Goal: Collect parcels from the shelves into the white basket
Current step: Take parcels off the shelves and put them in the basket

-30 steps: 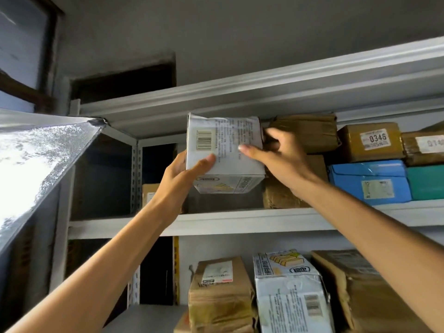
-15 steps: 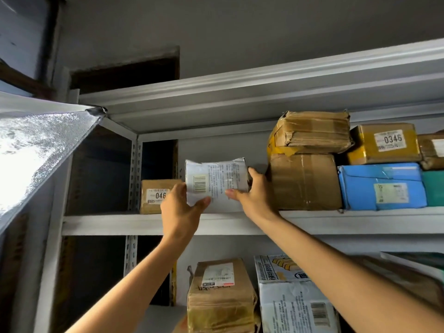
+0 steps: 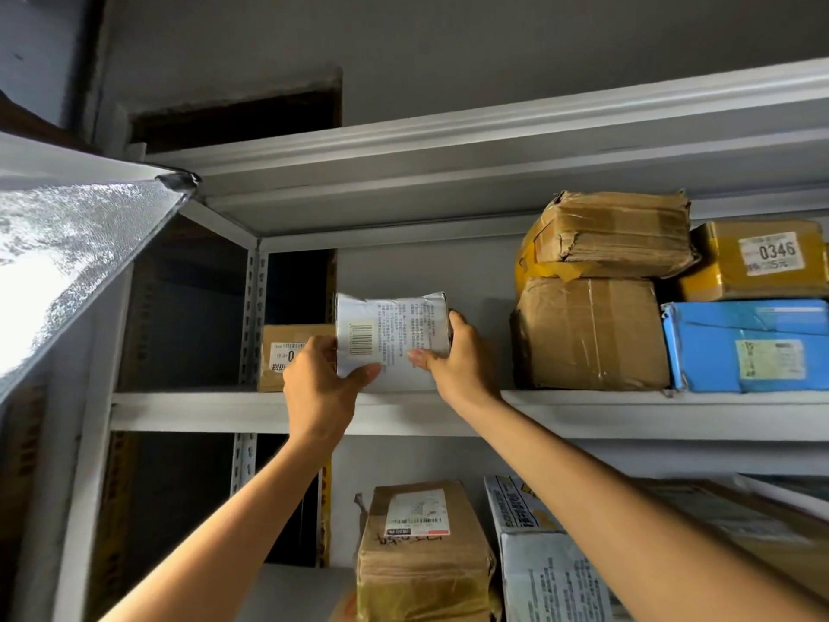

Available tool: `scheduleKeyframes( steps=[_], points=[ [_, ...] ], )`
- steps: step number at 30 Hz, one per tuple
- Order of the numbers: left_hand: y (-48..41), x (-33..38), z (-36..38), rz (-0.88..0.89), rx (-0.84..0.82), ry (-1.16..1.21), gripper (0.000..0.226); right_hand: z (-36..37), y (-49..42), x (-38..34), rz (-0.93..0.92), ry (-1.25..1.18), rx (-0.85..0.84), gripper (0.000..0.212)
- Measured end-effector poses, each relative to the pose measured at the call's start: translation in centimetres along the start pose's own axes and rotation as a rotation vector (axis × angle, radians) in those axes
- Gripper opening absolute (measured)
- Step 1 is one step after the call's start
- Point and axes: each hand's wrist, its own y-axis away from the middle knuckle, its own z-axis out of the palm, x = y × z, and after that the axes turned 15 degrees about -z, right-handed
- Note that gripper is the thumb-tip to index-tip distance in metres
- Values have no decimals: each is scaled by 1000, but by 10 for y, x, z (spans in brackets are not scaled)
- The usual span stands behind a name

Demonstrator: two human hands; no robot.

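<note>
Two hands on one white parcel (image 3: 394, 341), held at the front lip of the upper shelf (image 3: 628, 413), just beside a small brown box (image 3: 287, 352) on the left and apart from a taped brown carton (image 3: 587, 334) on the right. Left hand (image 3: 320, 388) gripping the left edge, fingers (image 3: 314, 352) curled round it, thumb across the front face; right hand (image 3: 457, 365) wrapped round the right edge, thumb likewise in front. Hidden by the lip and the hands: the bottom edge, so no telling whether resting on the shelf or just clear of it.

Probably light, judging by the thin wrap; boxy and fairly stiff underneath, yet glossy and likely slippery outside. Best taken by opposite sides, squeezing inward, not by the loose crumpled top.

White to pale grey all over, barcode sticker at front left, dense block of small print beside it, top corners creased. No white basket in view.
</note>
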Motion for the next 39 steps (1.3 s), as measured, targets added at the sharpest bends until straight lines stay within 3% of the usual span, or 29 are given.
scheduleKeyframes(
  steps=[13,16,20,24,27,29,32,35,39],
  points=[
    [-3,-2,0,-45,-52,-41,45,0,2,-4,42,14,-47,55],
    [-8,9,-8,-57,-94,-186,61,-9,10,-10,30,41,-95,52],
    [-4,42,-20,152,-39,-454,77,-36,22,-19,-130,225,-161,45],
    [11,83,-13,398,-164,-746,59,-75,22,-34,-301,490,-316,47],
    [25,100,3,472,-334,-864,51,-105,21,-45,-319,570,-455,38],
    [36,105,14,541,-359,-872,43,-126,24,-50,-301,644,-566,34],
    [43,110,31,540,-381,-825,42,-160,31,-56,-236,763,-670,29],
    [52,116,46,516,-452,-773,46,-194,35,-62,-179,887,-778,38],
    [68,124,60,533,-519,-823,41,-225,34,-57,-129,975,-816,39]
  ],
)
